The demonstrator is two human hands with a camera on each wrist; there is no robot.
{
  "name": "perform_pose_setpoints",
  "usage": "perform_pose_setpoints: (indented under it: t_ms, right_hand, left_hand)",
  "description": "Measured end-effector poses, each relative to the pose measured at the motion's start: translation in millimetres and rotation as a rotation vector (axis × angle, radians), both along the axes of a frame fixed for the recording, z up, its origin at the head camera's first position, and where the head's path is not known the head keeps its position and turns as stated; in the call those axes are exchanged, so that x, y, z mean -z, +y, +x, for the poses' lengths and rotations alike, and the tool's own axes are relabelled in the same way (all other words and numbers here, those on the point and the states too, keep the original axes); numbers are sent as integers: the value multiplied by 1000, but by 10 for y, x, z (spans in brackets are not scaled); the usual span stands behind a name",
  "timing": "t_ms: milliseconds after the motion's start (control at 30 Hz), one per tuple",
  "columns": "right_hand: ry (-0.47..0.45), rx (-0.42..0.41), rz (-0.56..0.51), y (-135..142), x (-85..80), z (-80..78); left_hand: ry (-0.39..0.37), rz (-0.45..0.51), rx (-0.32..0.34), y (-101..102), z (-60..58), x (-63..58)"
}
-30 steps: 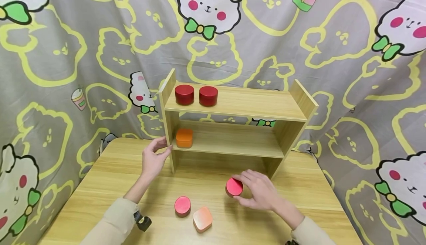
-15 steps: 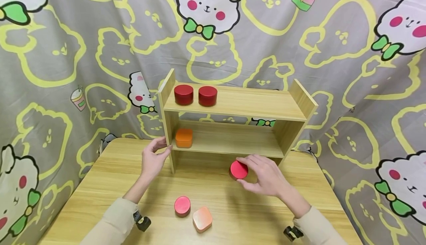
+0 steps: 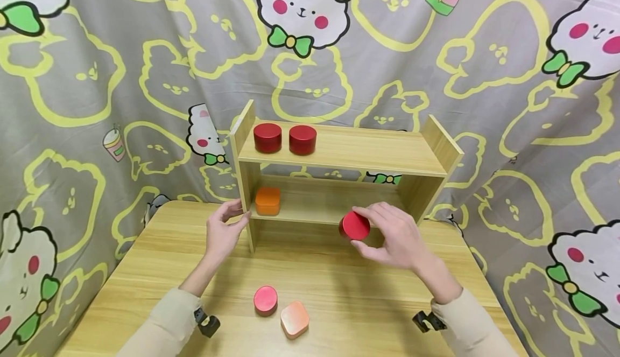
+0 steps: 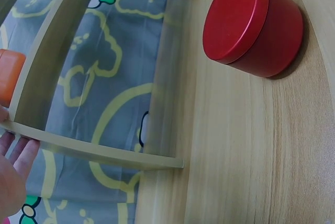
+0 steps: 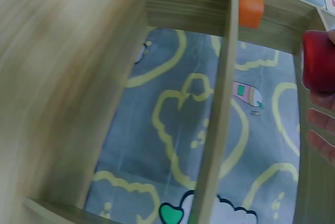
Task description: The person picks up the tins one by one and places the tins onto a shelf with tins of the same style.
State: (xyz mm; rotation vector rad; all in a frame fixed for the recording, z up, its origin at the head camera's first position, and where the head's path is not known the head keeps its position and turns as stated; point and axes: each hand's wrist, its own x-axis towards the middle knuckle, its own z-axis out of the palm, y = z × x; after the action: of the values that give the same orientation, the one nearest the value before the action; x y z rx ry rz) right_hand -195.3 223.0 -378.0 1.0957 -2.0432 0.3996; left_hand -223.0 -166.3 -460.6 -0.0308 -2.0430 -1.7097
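My right hand (image 3: 398, 237) pinches a round red tin (image 3: 356, 226) by its side, in front of the middle board of a small wooden shelf (image 3: 368, 152). In the right wrist view the same tin (image 5: 318, 60) shows at the right edge, with some fingers extended below it. My left hand (image 3: 224, 232) grips the shelf's left side panel, thumb at the front edge and fingers round the outer face. Beside that grip, an orange rounded-square tin (image 3: 268, 201) stands on the middle board. Two red tins (image 3: 268, 138) sit at the left of the top board.
On the table (image 3: 160, 249), in front of the shelf, lie another red tin (image 3: 266, 300) and a pale orange rounded-square tin (image 3: 294, 319). A patterned grey curtain (image 3: 145, 66) hangs behind and to both sides.
My right hand has lifted the round red tin from low over the table up and forward to the height of the middle board. My left hand stays on the side panel.
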Motion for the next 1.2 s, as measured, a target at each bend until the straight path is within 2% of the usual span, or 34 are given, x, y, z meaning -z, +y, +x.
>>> perform_pose_setpoints:
  t_ms: [267, 600, 1200]
  right_hand:
    - [43, -16, -52, -48, -220, -13]
    - [82, -36, -63, -130, -484, -46]
    - [65, -26, -51, -264, -933, -215]
  left_hand:
    - [-16, -4, -6, 1, 2, 1]
    - [-26, -6, -1, -2, 4, 1]
    - [-27, 8, 5, -7, -6, 4]
